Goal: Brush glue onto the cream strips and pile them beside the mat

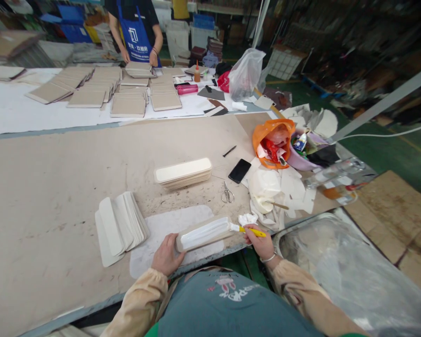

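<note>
My right hand [258,242] is closed around the yellow handle of a brush [254,231], whose white tip touches the right end of a long narrow board [203,234]. White, wet-looking paste lies in streaks along that board. At its left end my left hand [167,255] grips the edge, thumb on the near side and fingers beyond. A pale sheet [154,252] lies beneath. To the left is a fanned stack of cream rounded strips [121,227]. Farther back sits a neat pile of similar strips [183,172].
Scissors [228,193], a black phone [239,171] and a pen [229,150] lie beyond the board. On the right are an orange bag [257,135], a white plastic-covered container [264,187] and a bottle [337,171]. Across the table a co-worker [136,32] handles stacked beige panels [138,70].
</note>
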A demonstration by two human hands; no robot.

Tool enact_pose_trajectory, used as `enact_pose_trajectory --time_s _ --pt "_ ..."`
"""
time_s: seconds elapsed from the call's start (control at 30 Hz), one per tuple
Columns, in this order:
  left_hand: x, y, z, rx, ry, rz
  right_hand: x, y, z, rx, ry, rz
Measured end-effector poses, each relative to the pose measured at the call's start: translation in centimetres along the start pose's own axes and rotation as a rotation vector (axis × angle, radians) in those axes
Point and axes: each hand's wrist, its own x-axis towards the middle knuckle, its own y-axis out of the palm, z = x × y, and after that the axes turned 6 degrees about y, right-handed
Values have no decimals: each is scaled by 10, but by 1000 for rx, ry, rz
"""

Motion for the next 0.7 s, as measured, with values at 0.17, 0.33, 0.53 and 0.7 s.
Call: enact_pose_trajectory --time_s 0.17,0.33,0.53,0.7 --pt "-1 0 -3 -21 -56 -14 -5 -1 8 60 -8 -47" --pt "-1 1 -6 -41 -144 -14 -9 0 17 114 -65 -106" --pt "-2 -2 -10 -84 -279 -15 -10 0 18 221 -77 -134" --pt "-3 -5 -14 -139 -419 -34 -8 -3 16 266 -39 -151"
